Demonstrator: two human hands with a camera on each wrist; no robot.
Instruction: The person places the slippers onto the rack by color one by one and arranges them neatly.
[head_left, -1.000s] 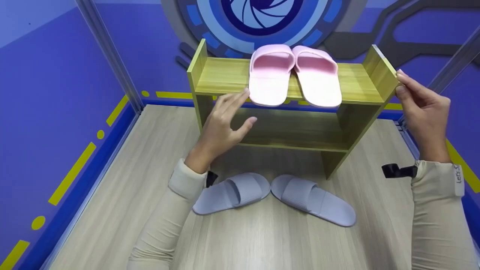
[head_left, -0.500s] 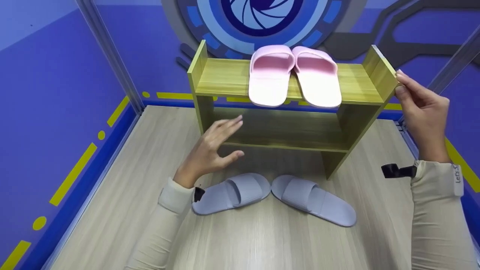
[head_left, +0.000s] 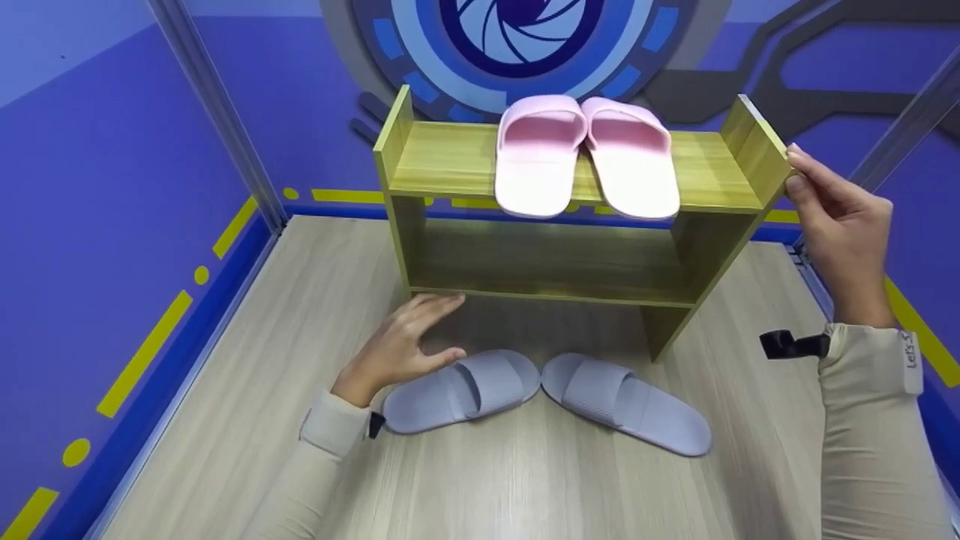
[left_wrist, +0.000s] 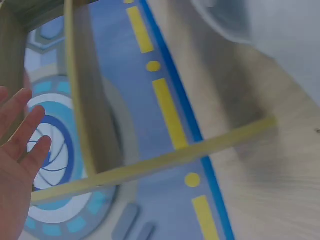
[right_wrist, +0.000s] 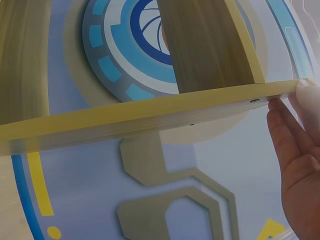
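Observation:
My left hand (head_left: 405, 343), thumb spread from straight fingers, hovers over the heel of the left grey slipper (head_left: 491, 384), holding nothing. In the left wrist view its fingers show at the left edge, and the slipper (left_wrist: 295, 40) looms blurred at upper right. The other grey slipper (head_left: 630, 409) lies beside it, toes close together, heels angled apart. Two pink slippers (head_left: 534, 184) sit side by side on the top board of a wooden shoe rack (head_left: 446, 154), heels overhanging its front. My right hand (head_left: 844, 229) pinches the front edge of the rack's right side panel (right_wrist: 150, 106).
The rack's lower board (head_left: 540, 262) stands behind the grey slippers. A blue wall (head_left: 120, 225) with yellow marks closes off the left, and another wall with a round emblem (head_left: 525, 30) rises behind. Pale wood-grain floor (head_left: 495, 487) extends in front.
My left hand has come down and left from beside the pink slippers to the left grey slipper. My right hand keeps its grip on the side panel.

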